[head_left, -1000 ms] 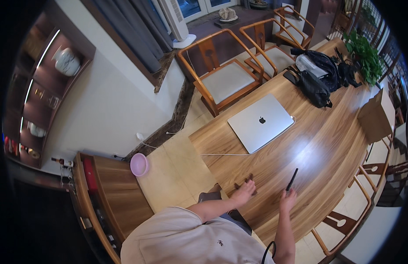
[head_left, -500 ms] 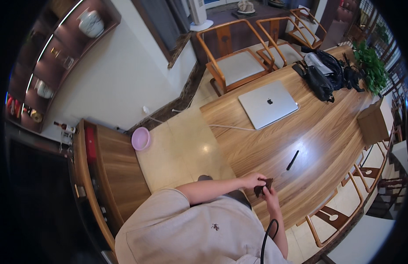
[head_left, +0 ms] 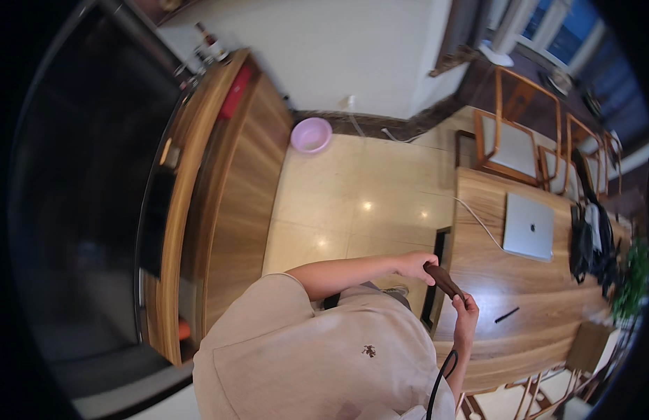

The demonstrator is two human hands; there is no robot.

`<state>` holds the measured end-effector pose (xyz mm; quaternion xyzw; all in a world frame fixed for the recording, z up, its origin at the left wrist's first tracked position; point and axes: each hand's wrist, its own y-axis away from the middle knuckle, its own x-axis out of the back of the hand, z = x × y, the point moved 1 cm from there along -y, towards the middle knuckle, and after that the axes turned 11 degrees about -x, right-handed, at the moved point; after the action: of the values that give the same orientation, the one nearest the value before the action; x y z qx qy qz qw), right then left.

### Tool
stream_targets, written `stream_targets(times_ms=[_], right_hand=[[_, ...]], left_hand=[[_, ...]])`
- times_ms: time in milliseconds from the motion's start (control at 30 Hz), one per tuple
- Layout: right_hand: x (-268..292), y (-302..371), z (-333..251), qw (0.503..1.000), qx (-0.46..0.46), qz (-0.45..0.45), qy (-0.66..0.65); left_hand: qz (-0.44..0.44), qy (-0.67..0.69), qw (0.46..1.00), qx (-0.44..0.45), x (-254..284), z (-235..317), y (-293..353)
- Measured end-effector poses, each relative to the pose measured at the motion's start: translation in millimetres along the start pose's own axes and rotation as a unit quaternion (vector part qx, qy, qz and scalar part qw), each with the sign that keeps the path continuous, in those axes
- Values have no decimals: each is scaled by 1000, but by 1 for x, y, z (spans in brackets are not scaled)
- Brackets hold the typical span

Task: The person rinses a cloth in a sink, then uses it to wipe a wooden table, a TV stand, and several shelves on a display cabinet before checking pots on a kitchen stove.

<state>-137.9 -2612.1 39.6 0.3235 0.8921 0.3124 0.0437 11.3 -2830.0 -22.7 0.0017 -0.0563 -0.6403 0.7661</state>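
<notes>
Left hand (head_left: pixel 415 266) and right hand (head_left: pixel 466 316) each pinch one end of a dark brown piece (head_left: pixel 447 282), now extended between them; half a second ago it was bunched up. So both hands are occupied with it, while the black stick (head_left: pixel 507 315) lies on the table (head_left: pixel 492 353), to the right of the right hand. Some fingertips are hidden, and I cannot tell what the piece is.

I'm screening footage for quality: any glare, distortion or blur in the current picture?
All in the head view: pale glare on the wooden table; light spots on the tiled floor; fisheye bending along the cabinet edges; black corners; a blurry plant near the right rim.
</notes>
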Motion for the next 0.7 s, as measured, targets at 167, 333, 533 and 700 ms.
stream_targets(times_ms=[167,333,533,700], right_hand=[[-75,-1,-48,992,46,-114,29],[-122,-14,-66,973,68,-215,38],[-160,1,-91,940,83,-320,81],[-171,4,-92,931,80,-349,67]], left_hand=[[171,144,975,-24,40,23,86],[377,-109,916,-88,58,55,168],[489,-182,850,-77,40,95,238],[567,-42,823,15,8,111,246]])
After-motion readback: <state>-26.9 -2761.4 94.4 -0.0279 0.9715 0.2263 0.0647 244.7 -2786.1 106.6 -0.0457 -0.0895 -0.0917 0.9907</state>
